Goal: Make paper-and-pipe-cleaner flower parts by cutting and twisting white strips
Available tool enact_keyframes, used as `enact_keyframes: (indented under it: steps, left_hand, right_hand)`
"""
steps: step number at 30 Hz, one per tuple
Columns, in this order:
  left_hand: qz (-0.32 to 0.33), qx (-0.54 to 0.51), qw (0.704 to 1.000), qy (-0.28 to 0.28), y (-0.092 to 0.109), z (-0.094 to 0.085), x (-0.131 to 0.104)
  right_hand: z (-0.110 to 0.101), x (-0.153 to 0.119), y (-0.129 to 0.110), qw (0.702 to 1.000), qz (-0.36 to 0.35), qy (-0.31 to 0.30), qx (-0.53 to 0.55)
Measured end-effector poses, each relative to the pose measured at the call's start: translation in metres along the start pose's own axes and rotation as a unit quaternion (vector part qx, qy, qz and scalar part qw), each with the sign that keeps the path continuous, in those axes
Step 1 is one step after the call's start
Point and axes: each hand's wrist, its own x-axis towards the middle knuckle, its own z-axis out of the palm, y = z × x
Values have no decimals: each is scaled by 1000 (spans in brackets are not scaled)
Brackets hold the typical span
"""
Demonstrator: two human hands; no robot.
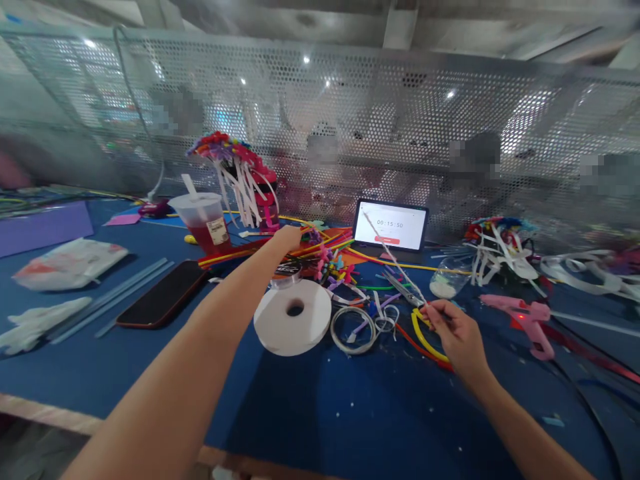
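My left hand reaches over the pile of coloured pipe cleaners behind the white tape roll; its fingertips are hidden among them. In my right hand, a thin pale stem is pinched between thumb and fingers and slants up in front of the tablet. Just beyond that hand lie the scissors. A yellow pipe cleaner curves under the same hand. Small multicoloured pieces are heaped near the middle, with a wire coil in front of them.
A drink cup stands behind a phone on the left. The tablet leans near the perforated metal screen. A pink glue gun with a cable lies right. Bundles with white strips stand at the back left and right.
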Motion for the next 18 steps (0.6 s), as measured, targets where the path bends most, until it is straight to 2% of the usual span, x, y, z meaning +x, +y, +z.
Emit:
enact_keyframes:
  steps: [3,7,12,18]
  left_hand:
    - [-46,53,997,-19,4,8,3]
    - [-55,86,995,-14,5,9,2]
    - [-37,84,995,27,7,0,2]
    - [-59,58,993,86,17,-18,0]
  right_hand:
    - [0,1,-1,1000,-5,-2,-2]
    - [-1,0,0,1000,-6,-3,-4]
    - [-1,0,1,1000,7,-9,2]
    - [-1,1,-3,1000,-7,1,-13]
